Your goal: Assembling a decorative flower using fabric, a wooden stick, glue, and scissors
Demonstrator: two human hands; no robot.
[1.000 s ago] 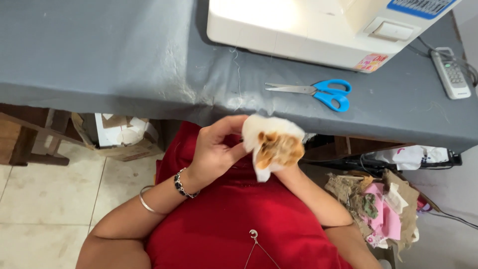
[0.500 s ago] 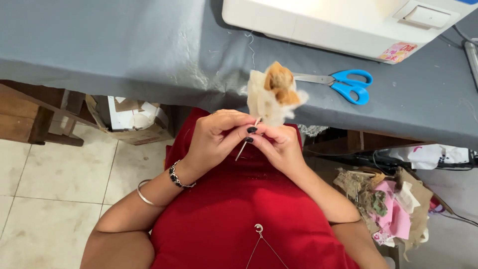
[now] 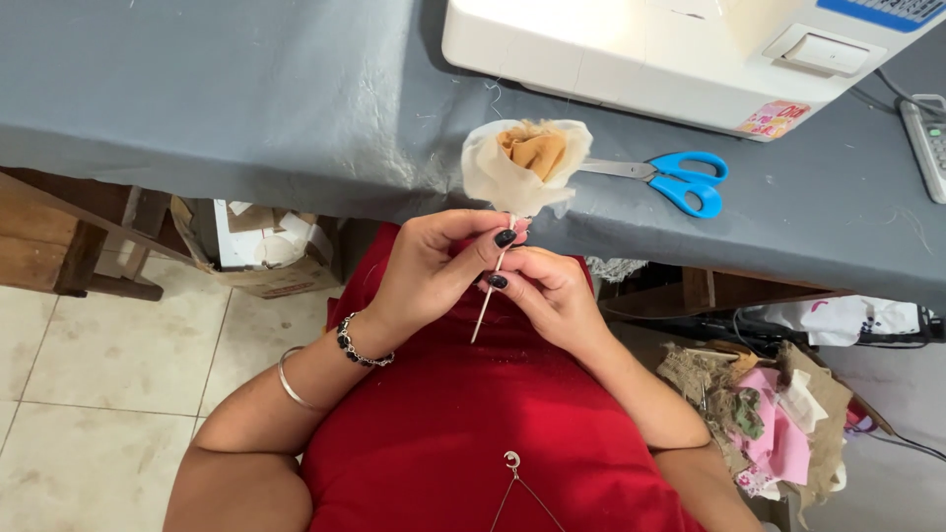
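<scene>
Seen from above, a person in a red top sits at a table covered with a grey cloth point(image 3: 246, 108). The left hand point(image 3: 429, 271) and the right hand point(image 3: 552, 296) meet in front of the chest, just below the table edge, and both pinch a thin pale stick point(image 3: 490, 296) between thumb and fingertips; the left grips it slightly higher than the right, and the two hands touch. The stick stands nearly upright, tilted a little to the right at the top, and its lower end shows below the hands. On its upper end sits a fabric flower point(image 3: 524, 163), with cream outer petals wrapped around an orange-tan centre; it is raised above the hands and overlaps the table edge in this view. Scissors point(image 3: 670, 179) with blue handles lie on the cloth just right of the flower, blades pointing towards it. A white sewing machine point(image 3: 670, 49) stands behind them. A beaded bracelet point(image 3: 360, 345) and a thin bangle point(image 3: 291, 384) circle the left wrist. Fabric scraps point(image 3: 769, 414) lie heaped on the floor at lower right.
</scene>
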